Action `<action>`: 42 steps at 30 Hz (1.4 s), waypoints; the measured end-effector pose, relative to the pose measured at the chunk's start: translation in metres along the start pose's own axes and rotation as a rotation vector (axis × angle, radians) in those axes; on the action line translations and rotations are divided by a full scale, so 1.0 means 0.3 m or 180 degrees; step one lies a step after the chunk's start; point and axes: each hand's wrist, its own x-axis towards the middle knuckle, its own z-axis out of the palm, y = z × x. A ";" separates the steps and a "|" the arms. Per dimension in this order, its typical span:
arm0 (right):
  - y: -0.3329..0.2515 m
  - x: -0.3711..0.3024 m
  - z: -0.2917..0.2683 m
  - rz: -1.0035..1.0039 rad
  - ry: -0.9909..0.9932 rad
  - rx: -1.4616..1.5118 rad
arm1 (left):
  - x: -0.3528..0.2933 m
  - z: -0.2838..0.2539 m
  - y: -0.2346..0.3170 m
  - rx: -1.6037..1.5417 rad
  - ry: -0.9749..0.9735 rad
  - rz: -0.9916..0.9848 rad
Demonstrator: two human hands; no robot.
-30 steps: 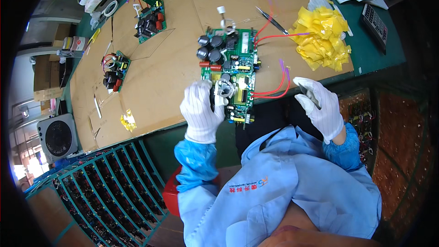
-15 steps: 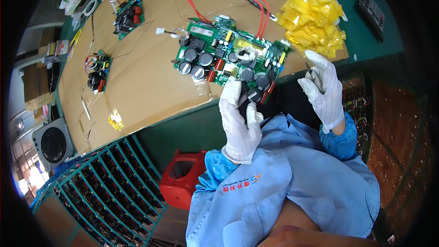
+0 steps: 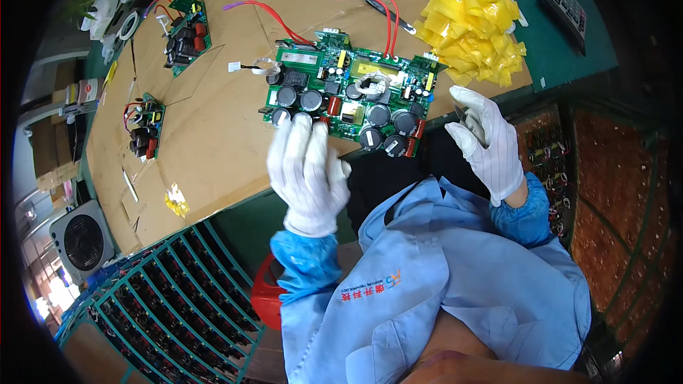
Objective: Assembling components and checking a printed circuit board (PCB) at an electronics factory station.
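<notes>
On the cardboard-covered bench (image 3: 213, 142), a green circuit board (image 3: 352, 96) lies flat near the front edge, component side up, its black capacitors and red wires within easy reach of both hands. The left hand (image 3: 307, 171), in a white glove, hovers at the board's near edge with fingers stretched out flat and together; its fingertips touch or nearly touch the near capacitors, and it grips nothing that shows. The right hand (image 3: 486, 141), also gloved, is raised just off the board's right end, fingers loosely curled around a small dark metal tool, perhaps cutters; the tool is mostly hidden, so its kind is uncertain. A heap of yellow tape pieces (image 3: 471, 21) sits just beyond the board's right corner, close to the tool hand, likely kept there for quick picking. Two smaller boards (image 3: 146, 124) lie well apart at the left, out of the working area. A rack of boards (image 3: 178, 291) stands below the bench edge, beside a small fan (image 3: 82, 242).
</notes>
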 end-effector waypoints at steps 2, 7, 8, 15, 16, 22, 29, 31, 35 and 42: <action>-0.005 -0.001 0.002 -0.0042 0.0028 -0.0076 | 0.064 0.015 -0.081 0.0246 -0.0431 0.0172; -0.067 0.015 0.032 -0.0165 -0.0128 0.0074 | 0.156 0.057 -0.219 -0.0039 -0.1168 0.0559; -0.079 0.025 0.020 -0.0182 -0.0108 0.0075 | 0.158 0.074 -0.219 -0.0114 -0.1169 0.0480; -0.035 0.043 0.052 -0.1920 -0.0134 -0.1202 | 0.022 0.033 -0.049 0.0929 -0.0618 -0.0191; -0.063 0.049 0.048 -0.1927 -0.0160 -0.1180 | -0.006 0.017 -0.030 0.0908 -0.0869 -0.0402; -0.060 0.078 0.128 -0.1896 -0.0814 -0.1611 | -0.020 -0.023 -0.004 0.1152 -0.1589 0.0195; -0.135 0.108 0.108 -0.2291 -0.0659 -0.2151 | 0.121 -0.089 -0.066 0.0349 -0.1801 0.0204; -0.135 0.144 0.107 -0.2465 -0.0482 -0.2180 | 0.186 -0.116 -0.080 0.0046 -0.1857 -0.0015; -0.143 0.205 0.109 -0.2438 -0.0328 -0.2560 | 0.214 -0.098 -0.110 -0.0047 -0.1686 0.0006; -0.116 0.240 0.174 -0.2381 0.0223 -0.2630 | 0.219 -0.093 -0.099 -0.0003 -0.1515 -0.0058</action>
